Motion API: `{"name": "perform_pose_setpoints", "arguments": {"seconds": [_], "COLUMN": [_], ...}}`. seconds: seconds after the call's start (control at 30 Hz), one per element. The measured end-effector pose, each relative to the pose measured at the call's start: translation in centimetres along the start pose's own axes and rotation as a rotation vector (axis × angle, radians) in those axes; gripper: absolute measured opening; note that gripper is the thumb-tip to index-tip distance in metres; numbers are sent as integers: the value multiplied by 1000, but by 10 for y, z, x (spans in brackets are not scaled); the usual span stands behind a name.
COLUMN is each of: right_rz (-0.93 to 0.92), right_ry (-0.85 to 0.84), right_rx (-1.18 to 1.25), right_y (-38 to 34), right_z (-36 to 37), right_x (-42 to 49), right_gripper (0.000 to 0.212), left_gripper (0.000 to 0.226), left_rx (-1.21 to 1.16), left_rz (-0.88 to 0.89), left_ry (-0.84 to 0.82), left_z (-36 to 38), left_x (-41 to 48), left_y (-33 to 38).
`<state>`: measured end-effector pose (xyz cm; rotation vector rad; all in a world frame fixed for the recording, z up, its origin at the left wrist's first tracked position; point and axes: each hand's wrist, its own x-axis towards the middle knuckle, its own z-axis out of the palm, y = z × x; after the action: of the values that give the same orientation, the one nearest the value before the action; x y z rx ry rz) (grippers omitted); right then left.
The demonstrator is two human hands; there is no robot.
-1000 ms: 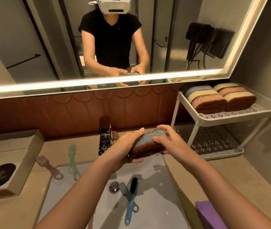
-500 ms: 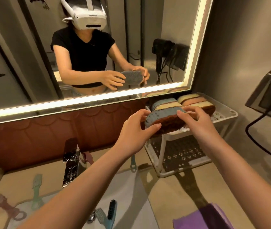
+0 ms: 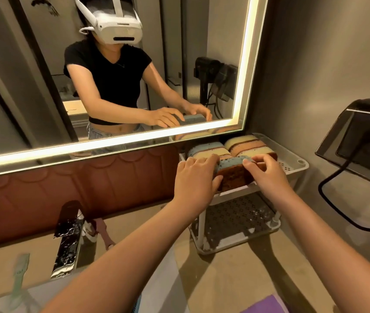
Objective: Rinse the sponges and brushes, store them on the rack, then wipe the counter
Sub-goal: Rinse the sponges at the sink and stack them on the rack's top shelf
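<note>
Green, blurred brush [image 3: 19, 279] lies at the far left, its end cut off. Left hand [image 3: 194, 179] and right hand [image 3: 267, 175] pinch the blue-topped brown sponge [image 3: 233, 175] by its two ends, fingers curled over its top, at the front edge of the white rack [image 3: 292, 168]'s upper shelf. Its underside is hidden.

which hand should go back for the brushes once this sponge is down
Left. The left hand is nearer the pink brush and green brush; the right hand is over the rack.
</note>
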<state>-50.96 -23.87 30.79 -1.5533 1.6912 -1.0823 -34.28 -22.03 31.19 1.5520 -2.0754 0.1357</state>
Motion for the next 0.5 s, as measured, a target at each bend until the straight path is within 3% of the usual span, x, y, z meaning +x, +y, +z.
{"name": "perform_pose_setpoints", "arguments": {"seconds": [0.5], "right_rz": [-15], "right_ry": [3], "right_rx": [-355], "right_y": [8], "right_z": [14], "right_x": [5], "right_gripper": [37], "left_gripper": [38], "left_rx": [124], "left_rz": [2], "left_ry": [-54], "left_z": [13], "left_x": [-7], "left_y": [-4]}}
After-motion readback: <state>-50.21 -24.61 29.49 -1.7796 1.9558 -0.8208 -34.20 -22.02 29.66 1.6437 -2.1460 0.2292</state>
